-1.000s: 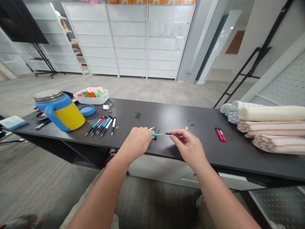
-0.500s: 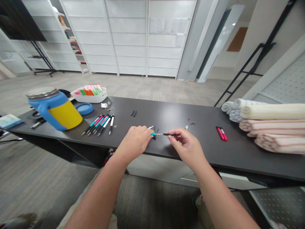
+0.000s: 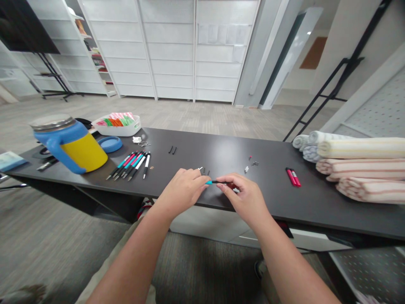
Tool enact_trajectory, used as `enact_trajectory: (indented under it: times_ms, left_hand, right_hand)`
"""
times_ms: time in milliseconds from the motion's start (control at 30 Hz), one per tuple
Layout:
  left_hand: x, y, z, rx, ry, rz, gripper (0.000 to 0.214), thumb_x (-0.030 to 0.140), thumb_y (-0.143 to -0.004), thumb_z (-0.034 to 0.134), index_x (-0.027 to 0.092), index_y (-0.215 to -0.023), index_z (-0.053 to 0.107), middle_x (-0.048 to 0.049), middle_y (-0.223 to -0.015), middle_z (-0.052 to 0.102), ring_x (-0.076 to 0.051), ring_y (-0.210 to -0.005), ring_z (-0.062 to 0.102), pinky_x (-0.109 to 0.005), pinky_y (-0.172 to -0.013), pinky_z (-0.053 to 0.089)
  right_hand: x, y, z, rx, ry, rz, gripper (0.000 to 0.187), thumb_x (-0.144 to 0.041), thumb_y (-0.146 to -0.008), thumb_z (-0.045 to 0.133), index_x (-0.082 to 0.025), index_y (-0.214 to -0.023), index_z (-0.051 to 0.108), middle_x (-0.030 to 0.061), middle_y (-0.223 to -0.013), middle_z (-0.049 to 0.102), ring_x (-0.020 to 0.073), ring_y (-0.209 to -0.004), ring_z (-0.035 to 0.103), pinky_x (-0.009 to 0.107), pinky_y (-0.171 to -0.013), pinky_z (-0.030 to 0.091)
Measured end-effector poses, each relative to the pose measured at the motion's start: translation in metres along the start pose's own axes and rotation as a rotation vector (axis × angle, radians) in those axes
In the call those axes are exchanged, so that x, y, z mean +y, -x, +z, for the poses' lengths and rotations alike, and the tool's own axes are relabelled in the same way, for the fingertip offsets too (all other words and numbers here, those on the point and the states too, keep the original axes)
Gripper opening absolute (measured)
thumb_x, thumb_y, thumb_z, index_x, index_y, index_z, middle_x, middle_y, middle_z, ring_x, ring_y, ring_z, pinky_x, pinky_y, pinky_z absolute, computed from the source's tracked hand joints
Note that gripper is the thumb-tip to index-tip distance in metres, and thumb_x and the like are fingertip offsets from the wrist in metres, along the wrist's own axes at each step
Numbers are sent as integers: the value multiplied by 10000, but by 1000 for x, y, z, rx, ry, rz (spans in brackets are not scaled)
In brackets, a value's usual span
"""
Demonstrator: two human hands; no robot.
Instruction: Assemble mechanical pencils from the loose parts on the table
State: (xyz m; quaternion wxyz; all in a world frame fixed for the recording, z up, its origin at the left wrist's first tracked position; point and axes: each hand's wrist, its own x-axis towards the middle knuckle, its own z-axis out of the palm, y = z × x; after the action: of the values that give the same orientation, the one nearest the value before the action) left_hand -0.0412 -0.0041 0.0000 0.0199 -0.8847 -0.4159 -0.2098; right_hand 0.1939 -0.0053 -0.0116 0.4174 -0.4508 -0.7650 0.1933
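My left hand [image 3: 185,188] is closed round a light-blue pen barrel [image 3: 209,183], whose end shows at the fingertips. Between the thumb and fingers of my right hand [image 3: 245,196] is a black pen grip section [image 3: 220,182], in line with the barrel and meeting its end. Most of both parts is hidden by my fingers. Just beyond my left fingertips lie small black pieces [image 3: 204,170]. Two black clips [image 3: 172,150] lie farther back. Past my right hand are a small white piece [image 3: 246,169], a red bit [image 3: 250,157] and tiny metallic pieces [image 3: 255,163].
Several click pens [image 3: 129,165] lie left of my hands. Behind them stand a blue-yellow mug [image 3: 84,150], its blue lid [image 3: 110,144] and a white basket [image 3: 136,128] of colourful packets. Two pink-red barrels [image 3: 293,177] and stacked rolled towels [image 3: 363,166] are at the right.
My right hand has moved left and slightly down, closing the gap to the blue barrel. The thin whitish piece visible between the two parts is now covered.
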Motion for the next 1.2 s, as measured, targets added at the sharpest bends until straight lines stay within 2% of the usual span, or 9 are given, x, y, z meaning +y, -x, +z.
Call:
enact_trajectory:
  times_ms: [533,700,900,1100,1200]
  left_hand:
    - [2,0,1,-20,44,0,275,287,-1105,428,228,-1227,667,-84,-1088,684,-240,-1016,611,-371,-864,410]
    - [1,-1,1,-26,50,2,253,292,-1104,442,226,-1149,682,-71,-1040,686,-236,-993,607,-372,-855,403]
    - [-2,-1,0,-53,101,-6,248,302,-1106,440,223,-1165,667,-67,-1069,709,-240,-1002,614,-375,-864,397]
    - [-6,-1,0,-23,161,-24,251,297,-1101,442,235,-1220,654,-65,-1130,719,-240,-1019,616,-379,-877,405]
    - [-8,0,0,-5,192,-29,243,298,-1098,452,242,-1218,656,-61,-1148,722,-236,-1023,619,-376,-888,411]
  right_hand:
    - [-1,-1,0,-57,28,-14,165,-381,-984,675,-285,-1026,802,33,-904,777,189,-733,677,307,-678,526]
    - [-3,-1,2,-63,80,-26,157,-362,-996,662,-288,-1023,798,31,-915,791,205,-788,713,312,-745,548]
    - [-2,0,2,-63,87,-52,132,-326,-987,676,-284,-1019,797,25,-941,807,201,-807,732,306,-766,551]
    - [0,2,2,-57,55,-2,179,-357,-967,699,-277,-1111,769,13,-883,780,180,-718,701,294,-698,549]
    - [1,3,3,-32,62,-18,152,-339,-973,686,-262,-1073,771,12,-844,767,172,-696,688,284,-688,547]
